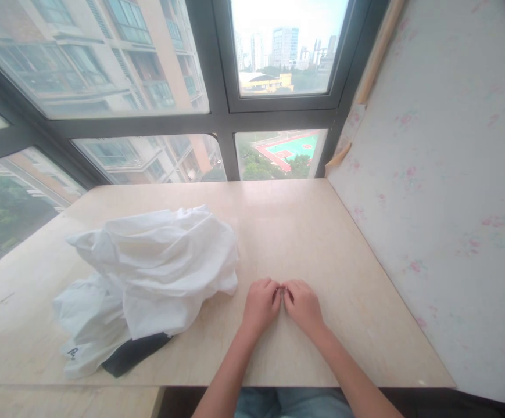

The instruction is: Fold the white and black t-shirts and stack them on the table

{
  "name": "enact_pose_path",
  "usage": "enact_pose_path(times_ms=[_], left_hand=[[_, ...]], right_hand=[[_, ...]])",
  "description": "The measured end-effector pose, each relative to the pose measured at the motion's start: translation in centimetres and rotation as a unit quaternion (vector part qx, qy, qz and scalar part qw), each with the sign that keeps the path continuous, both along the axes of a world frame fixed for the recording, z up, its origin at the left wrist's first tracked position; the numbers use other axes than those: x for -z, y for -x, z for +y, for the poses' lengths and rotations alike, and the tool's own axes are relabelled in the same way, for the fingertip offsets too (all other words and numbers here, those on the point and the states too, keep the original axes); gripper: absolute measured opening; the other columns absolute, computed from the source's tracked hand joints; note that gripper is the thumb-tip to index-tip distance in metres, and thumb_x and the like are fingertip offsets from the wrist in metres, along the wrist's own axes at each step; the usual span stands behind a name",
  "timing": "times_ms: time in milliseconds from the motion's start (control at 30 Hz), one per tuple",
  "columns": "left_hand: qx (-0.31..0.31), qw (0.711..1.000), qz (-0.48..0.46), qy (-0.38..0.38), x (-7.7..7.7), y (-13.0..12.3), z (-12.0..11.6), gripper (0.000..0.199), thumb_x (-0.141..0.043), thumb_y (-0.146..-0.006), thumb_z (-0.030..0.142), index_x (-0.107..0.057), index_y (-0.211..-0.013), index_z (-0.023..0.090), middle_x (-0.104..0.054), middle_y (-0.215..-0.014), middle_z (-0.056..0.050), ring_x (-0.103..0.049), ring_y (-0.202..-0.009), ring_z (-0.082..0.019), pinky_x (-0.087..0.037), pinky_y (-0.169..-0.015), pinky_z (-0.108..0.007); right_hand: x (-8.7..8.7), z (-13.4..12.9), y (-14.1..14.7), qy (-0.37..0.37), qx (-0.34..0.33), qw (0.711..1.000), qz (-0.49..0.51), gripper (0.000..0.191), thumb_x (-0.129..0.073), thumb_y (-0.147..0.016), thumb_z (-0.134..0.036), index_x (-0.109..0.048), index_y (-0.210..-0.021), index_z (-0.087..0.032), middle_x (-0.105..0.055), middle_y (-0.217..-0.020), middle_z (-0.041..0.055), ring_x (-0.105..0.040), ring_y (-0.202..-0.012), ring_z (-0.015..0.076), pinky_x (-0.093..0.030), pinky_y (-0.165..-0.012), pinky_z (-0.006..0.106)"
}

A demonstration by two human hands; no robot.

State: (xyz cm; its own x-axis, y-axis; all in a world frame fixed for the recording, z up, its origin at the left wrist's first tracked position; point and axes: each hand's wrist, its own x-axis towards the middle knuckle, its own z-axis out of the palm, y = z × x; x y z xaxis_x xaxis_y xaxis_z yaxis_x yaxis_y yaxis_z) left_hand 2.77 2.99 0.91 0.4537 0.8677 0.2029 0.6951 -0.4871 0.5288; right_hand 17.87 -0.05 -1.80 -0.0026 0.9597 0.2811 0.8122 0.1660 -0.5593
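Both my hands rest side by side on the pale sill near its front edge, their fingertips meeting. My left hand has its fingers curled and pressed together. My right hand mirrors it, with fingers bent inward. Something tiny may be between the fingertips, but it is too small to make out. To the left of my hands lies a crumpled white cloth, in a loose heap. A black piece shows from under its front edge, next to a white part with small dark lettering.
The pale stone sill reaches back to dark window frames. A wall with floral paper borders it on the right, with peeling paper near the window corner. The sill's front edge runs just before my body.
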Motion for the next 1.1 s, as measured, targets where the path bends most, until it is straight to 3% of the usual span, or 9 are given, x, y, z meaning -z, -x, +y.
enact_pose_path(times_ms=[1100], left_hand=[[-0.006, 1.0, -0.007, 0.007, -0.06, 0.01, -0.05, 0.016, -0.047, -0.093, 0.02, -0.061, -0.085, 0.02, -0.062, -0.084, -0.004, -0.056, -0.081, -0.017, -0.04, -0.075, -0.03]], right_hand=[[-0.14, -0.12, 0.01, -0.011, 0.005, 1.0, 0.004, 0.025, -0.044, -0.093, -0.018, -0.069, -0.092, -0.019, -0.07, -0.091, 0.0069, -0.062, -0.089, 0.0192, -0.045, -0.08, 0.031]])
